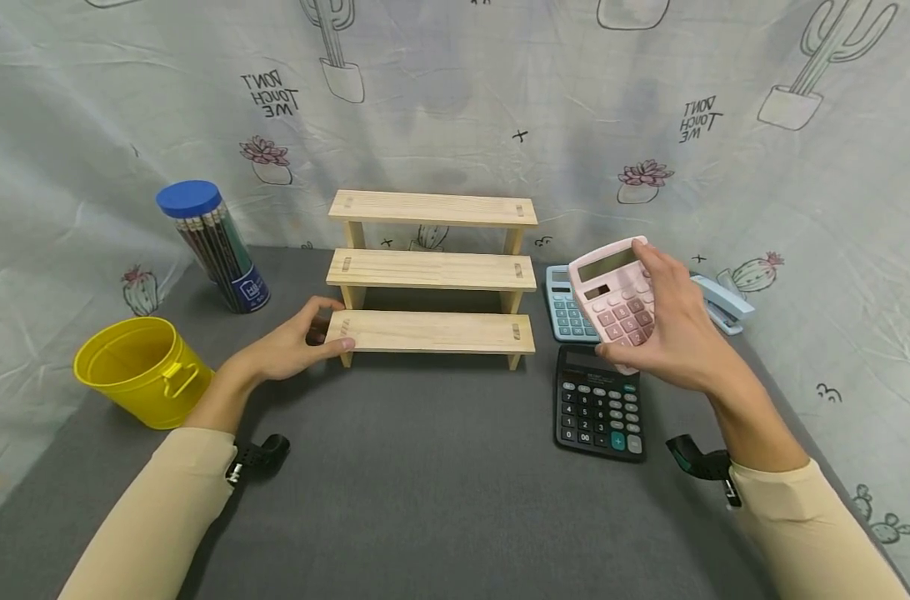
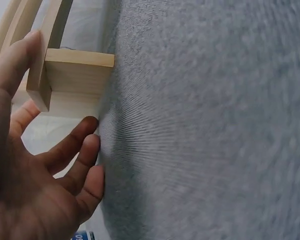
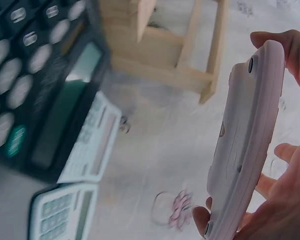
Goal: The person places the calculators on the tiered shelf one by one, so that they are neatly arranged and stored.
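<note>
My left hand [image 1: 293,337] pinches the left end of the lowest step of a three-step wooden display stand [image 1: 432,332]. In the left wrist view, its thumb [image 2: 27,52] lies on the step and the other fingers curve near the stand's side panel [image 2: 80,82]. My right hand [image 1: 676,321] grips a pink calculator [image 1: 608,275] by its edges, tilted and raised, its back [image 3: 240,135] facing the right wrist camera. Below it lies a black calculator [image 1: 597,408]; a light blue calculator [image 1: 567,308] behind is partly covered by the pink one.
A light blue stapler [image 1: 721,304] lies at the right, partly behind my right hand. On the left stand a yellow bucket [image 1: 136,375] and a blue-lidded tube of pencils [image 1: 215,246]. Beyond the grey table [image 1: 425,500] hangs a cactus-print curtain [image 1: 455,108].
</note>
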`<state>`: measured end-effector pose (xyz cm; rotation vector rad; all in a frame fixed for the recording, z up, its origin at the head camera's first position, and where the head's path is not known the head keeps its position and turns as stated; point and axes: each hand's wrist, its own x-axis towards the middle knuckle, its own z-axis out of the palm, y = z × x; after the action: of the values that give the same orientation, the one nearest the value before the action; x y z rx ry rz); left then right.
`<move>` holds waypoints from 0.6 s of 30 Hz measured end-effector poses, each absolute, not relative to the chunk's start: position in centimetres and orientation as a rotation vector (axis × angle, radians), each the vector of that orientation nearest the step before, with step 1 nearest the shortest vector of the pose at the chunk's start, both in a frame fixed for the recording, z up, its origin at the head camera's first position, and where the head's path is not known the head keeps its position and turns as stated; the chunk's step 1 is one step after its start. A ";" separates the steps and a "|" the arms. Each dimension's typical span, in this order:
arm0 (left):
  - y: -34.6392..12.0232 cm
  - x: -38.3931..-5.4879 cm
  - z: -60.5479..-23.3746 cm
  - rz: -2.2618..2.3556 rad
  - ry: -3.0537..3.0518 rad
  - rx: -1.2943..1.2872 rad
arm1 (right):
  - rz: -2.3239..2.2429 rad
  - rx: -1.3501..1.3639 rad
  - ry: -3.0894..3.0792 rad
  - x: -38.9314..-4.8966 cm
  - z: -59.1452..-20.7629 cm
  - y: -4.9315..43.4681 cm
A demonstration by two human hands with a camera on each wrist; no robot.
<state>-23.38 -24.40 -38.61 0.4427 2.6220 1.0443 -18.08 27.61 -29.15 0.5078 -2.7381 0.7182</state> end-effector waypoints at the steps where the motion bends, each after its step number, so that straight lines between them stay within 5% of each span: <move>1: -24.4 -23.3 -38.5 1.030 2.630 0.436 | 0.718 0.513 -2.743 -18.3 -28.9 27.1; 18: -24.7 -23.2 -38.1 0.969 2.654 0.391 | 0.731 0.655 -2.680 -21.6 -26.9 20.5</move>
<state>-23.19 -24.66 -38.11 0.3908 2.6537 0.9691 -21.58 20.46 -26.93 0.6549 -2.6802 0.7313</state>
